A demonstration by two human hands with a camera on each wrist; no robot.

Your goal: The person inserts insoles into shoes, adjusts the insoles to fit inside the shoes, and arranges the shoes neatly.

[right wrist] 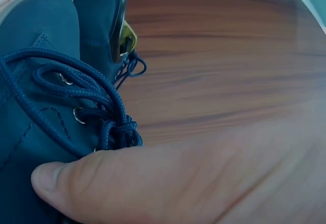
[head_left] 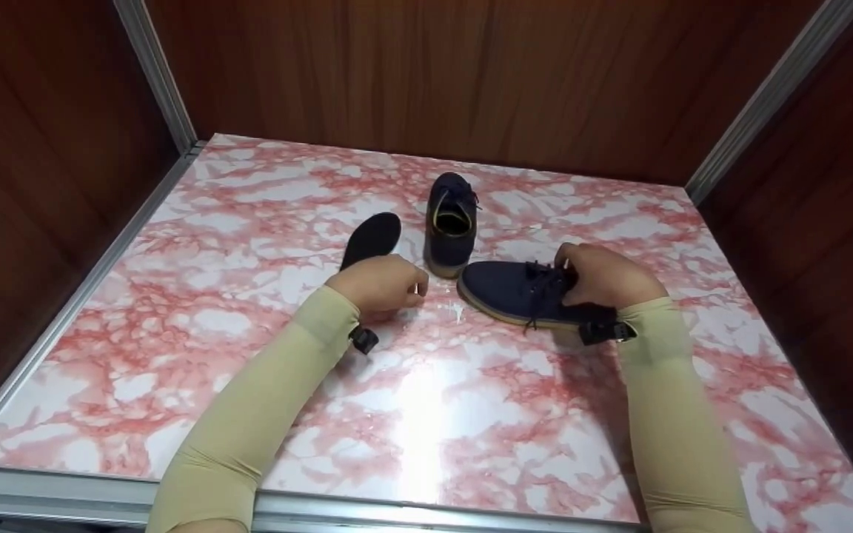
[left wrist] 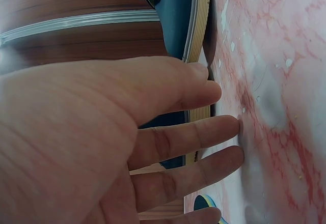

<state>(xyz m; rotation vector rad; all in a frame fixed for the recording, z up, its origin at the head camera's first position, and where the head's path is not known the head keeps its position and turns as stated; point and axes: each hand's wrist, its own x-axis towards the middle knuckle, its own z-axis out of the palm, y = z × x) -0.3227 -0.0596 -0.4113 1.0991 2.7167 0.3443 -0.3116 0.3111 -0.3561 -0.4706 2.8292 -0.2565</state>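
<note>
A dark blue lace-up shoe (head_left: 497,287) lies with its toe pointing left in the head view. My right hand (head_left: 608,275) grips it around the laced opening, and the right wrist view shows the thumb (right wrist: 53,180) pressed on its side below the tied laces (right wrist: 97,102). My left hand (head_left: 380,283) hovers low over the surface, left of that shoe's toe. Its fingers (left wrist: 188,137) are loosely extended and hold nothing. Just beyond it lies a black insole (head_left: 373,238), its near end hidden by the hand. The matching shoe (head_left: 450,248) stands upright behind, toe away from me.
The surface is a red-and-white marbled board (head_left: 249,370) with a metal front rail (head_left: 367,511). Brown wood-grain panels (head_left: 434,81) enclose the back and both sides. Small white specks (head_left: 457,312) lie near the shoe's toe.
</note>
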